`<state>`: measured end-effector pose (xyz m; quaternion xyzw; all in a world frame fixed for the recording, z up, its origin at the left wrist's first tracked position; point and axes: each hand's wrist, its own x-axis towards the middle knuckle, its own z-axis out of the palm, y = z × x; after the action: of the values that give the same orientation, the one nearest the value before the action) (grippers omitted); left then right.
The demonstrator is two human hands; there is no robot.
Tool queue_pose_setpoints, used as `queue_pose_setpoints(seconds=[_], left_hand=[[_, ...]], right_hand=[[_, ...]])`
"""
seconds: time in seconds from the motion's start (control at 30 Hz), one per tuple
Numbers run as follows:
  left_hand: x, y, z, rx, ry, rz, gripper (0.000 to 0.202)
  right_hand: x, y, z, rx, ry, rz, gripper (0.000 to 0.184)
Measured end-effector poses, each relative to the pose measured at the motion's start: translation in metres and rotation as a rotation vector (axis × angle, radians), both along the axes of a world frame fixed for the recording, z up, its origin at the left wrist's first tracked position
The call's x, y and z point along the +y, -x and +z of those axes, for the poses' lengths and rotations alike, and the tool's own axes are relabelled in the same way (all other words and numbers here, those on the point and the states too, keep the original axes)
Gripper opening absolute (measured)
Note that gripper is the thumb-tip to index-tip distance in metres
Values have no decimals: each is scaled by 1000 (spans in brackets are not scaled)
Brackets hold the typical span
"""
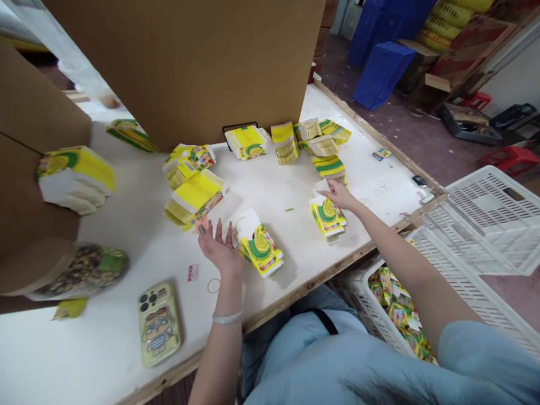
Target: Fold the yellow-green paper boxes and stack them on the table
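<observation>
My left hand [217,243] rests palm up on the white table [274,197], fingers spread and holding nothing, right beside a stack of flat yellow-green cartons [258,244]. My right hand [337,194] reaches across to a second stack of flat cartons [328,218]; its fingertips pinch the white flap of the top carton there. More stacks of the same cartons [194,194] lie further back, near my left hand.
A brown cardboard wall [189,62] stands at the table's back, with several carton stacks [320,143] at its foot. A phone in a yellow case [159,322] and a bag of nuts [86,270] lie at front left. White plastic crates [485,225] sit to the right, one holding folded cartons.
</observation>
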<state>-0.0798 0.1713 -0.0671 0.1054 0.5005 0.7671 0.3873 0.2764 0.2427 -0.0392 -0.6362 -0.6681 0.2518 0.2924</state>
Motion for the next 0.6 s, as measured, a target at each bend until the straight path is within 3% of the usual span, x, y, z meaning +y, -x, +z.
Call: queue_pose_setpoints(seconds=[0.1, 0.2, 0.27, 0.37, 0.47, 0.6], left_hand=[[-3, -3, -1, 13, -6, 5, 33], [-7, -9, -1, 2, -24, 10, 31], [-10, -11, -2, -6, -51, 10, 30], [-13, -15, -2, -18, -91, 25, 26], [-15, -19, -1, -42, -87, 60, 23], [-16, -28, -2, -81, -83, 100, 21]], right_hand=[[-10, 2, 4, -113, -22, -98, 53], [-20, 25, 10, -249, -168, -137, 55], [-24, 57, 11, -184, -192, -53, 53], [-20, 120, 8, 61, -78, 228, 49], [-8, 177, -1, 149, -10, 450, 48], [-3, 223, -21, 126, 75, 473, 52]])
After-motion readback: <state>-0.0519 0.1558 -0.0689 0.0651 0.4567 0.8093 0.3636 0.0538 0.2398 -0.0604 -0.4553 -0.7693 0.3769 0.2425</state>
